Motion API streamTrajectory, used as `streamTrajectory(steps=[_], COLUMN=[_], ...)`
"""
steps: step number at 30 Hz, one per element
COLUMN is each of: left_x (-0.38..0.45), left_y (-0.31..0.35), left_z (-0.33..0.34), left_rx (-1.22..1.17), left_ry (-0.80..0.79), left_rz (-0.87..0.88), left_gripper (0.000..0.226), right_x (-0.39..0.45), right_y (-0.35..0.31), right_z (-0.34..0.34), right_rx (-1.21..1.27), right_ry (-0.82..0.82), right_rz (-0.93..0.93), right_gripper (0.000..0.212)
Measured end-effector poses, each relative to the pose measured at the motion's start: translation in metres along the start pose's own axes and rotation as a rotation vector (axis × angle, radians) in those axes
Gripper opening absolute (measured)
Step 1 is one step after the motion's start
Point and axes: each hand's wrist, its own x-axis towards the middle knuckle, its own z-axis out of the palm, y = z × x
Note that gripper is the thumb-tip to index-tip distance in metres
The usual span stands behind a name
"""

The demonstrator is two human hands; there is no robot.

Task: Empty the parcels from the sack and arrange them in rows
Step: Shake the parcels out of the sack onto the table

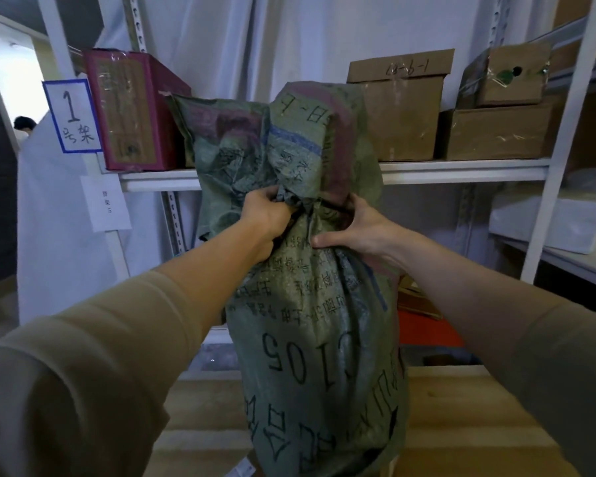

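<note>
The sack [310,304], a green woven bag, stands upright on the wooden tabletop [461,407] in front of a white shelf [461,166]. Its body is full and rounded; above the cinched neck the loose top flares up against the shelf. No parcels are out yet, so the step in hand is judged to be opening the neck.

Both hands work at the neck. The left hand [265,215] grips a bunch of gathered cloth, fingers curled round it. The right hand [362,228] clasps the neck from the other side, thumb pressed along the front and fingers wrapped behind.

Procedure, as judged:
1. Keep 1 hand holding the neck so that the sack stays upright.
2. Loosen the gather with the other hand; whether a cord or tie closes it cannot be seen.
3. Spread the mouth fully before tipping, and tip low over the tabletop so that parcels slide out rather than drop.

Readable writing, largest first. The sack carries black print that appears inverted; "105" is legible, the remaining characters are not. A blue-bordered sign [73,115] on the left upright reads "1" above 2 handwritten characters. A smaller paper slip [106,203] below it ends in "5". A cardboard box [399,111] on the shelf bears a handwritten code; only "6-1" reads with confidence. The maroon box [128,111] has print too blurred to read.
</note>
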Motion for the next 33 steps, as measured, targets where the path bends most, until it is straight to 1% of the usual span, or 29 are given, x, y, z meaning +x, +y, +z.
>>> streamTrajectory(steps=[2,5,7,9,11,12,13,15,18,19,21,22,24,26,29,31,33], left_x=[-0.004,-0.007,-0.007,-0.005,-0.004,-0.002,-0.002,0.0,0.001,0.002,0.002,0.002,0.002,0.0,0.005,0.009,0.012], left_y=[0.0,0.0,0.001,0.002,0.003,0.003,0.004,0.009,0.013,0.012,0.007,0.004,0.001,0.004,0.015,0.026,0.032], left_z=[-0.002,-0.001,0.0,0.001,0.001,0.0,-0.002,-0.007,-0.019,-0.022,-0.022,-0.021,-0.02,-0.019,-0.016,-0.014,-0.014], left_rx=[-0.036,-0.046,-0.044,-0.03,-0.012,-0.005,0.007,0.112,0.407,0.486,0.621,0.681,0.723,0.63,0.344,0.17,0.134], left_ry=[-0.033,-0.058,-0.07,-0.089,-0.107,-0.117,-0.134,-0.181,-0.285,-0.313,-0.323,-0.295,-0.227,-0.179,-0.091,0.005,0.029], left_rz=[-0.023,-0.025,-0.007,0.006,0.023,0.034,0.051,0.084,0.071,0.054,0.018,0.004,0.001,0.008,0.041,0.112,0.19], left_gripper=[0.025,0.024,0.024,0.028,0.033,0.035,0.037,0.044,0.075,0.081,0.084,0.084,0.072,0.052,0.028,0.017,0.016], right_x=[0.006,0.026,0.042,0.034,0.02,0.017,0.016,0.017,0.015,0.014,0.012,0.01,0.011,0.013,0.017,0.02,0.021], right_y=[-0.003,0.003,0.013,0.005,-0.006,-0.008,-0.01,-0.016,-0.029,-0.032,-0.033,-0.034,-0.034,-0.04,-0.058,-0.07,-0.075], right_z=[0.004,0.015,0.021,0.021,0.018,0.016,0.014,0.005,-0.016,-0.02,-0.021,-0.018,-0.011,-0.009,-0.015,-0.02,-0.023], right_rx=[-0.04,-0.03,-0.005,0.032,0.033,0.029,0.028,0.035,0.041,0.036,0.044,0.072,0.144,0.24,0.38,0.468,0.525], right_ry=[0.027,0.055,0.074,0.1,0.167,0.194,0.222,0.306,0.419,0.442,0.455,0.445,0.434,0.428,0.455,0.486,0.512], right_rz=[0.002,0.02,0.015,-0.01,-0.053,-0.064,-0.079,-0.111,-0.165,-0.188,-0.211,-0.211,-0.198,-0.194,-0.196,-0.223,-0.258], right_gripper=[0.162,0.127,0.113,0.082,0.049,0.036,0.027,0.02,0.012,0.012,0.017,0.019,0.022,0.022,0.017,0.018,0.021])
